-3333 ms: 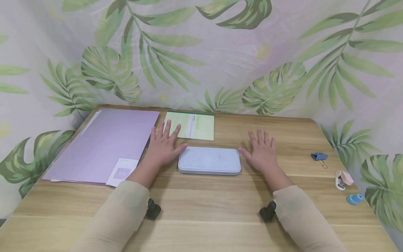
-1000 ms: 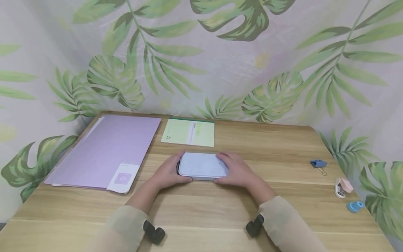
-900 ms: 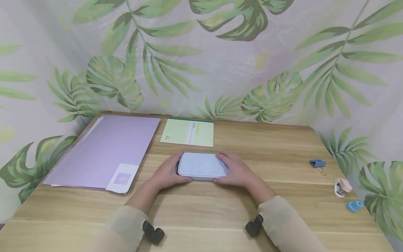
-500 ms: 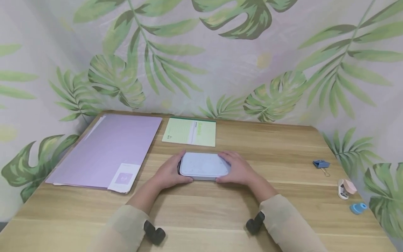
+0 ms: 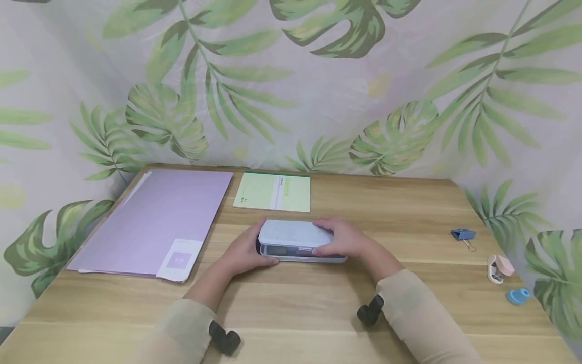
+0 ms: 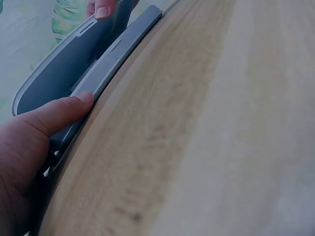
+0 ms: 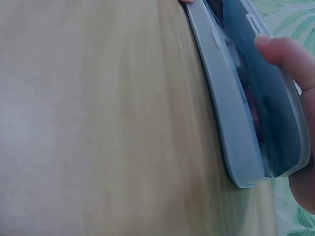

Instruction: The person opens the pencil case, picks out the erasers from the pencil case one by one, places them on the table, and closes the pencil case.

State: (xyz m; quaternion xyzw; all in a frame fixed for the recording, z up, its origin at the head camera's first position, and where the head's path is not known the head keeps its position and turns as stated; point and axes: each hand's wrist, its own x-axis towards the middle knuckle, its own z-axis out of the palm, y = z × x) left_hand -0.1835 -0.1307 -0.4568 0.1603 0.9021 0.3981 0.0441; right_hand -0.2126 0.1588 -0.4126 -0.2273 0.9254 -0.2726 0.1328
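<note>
A pale blue flat case point(image 5: 295, 240) lies on the wooden table point(image 5: 291, 303), its lid raised a little at the near edge so a dark gap shows. My left hand point(image 5: 245, 250) grips the case's left end; in the left wrist view its thumb point(image 6: 49, 115) presses on the base's point(image 6: 120, 51) rim. My right hand point(image 5: 345, 240) holds the right end, and in the right wrist view its thumb point(image 7: 288, 51) hooks under the lifted lid point(image 7: 275, 123) above the base point(image 7: 226, 113). The inside of the case is too dark to make out.
A large purple folder point(image 5: 154, 217) lies at the left, and a green notebook point(image 5: 273, 191) sits behind the case. At the right edge are a blue binder clip point(image 5: 461, 234), a small pink and white object point(image 5: 497, 267) and a small blue object point(image 5: 518, 296). Leaf-print cloth encloses the table.
Both hands went from lying flat beside the case to gripping its ends. In the last half second the lid's near edge has come up off the base.
</note>
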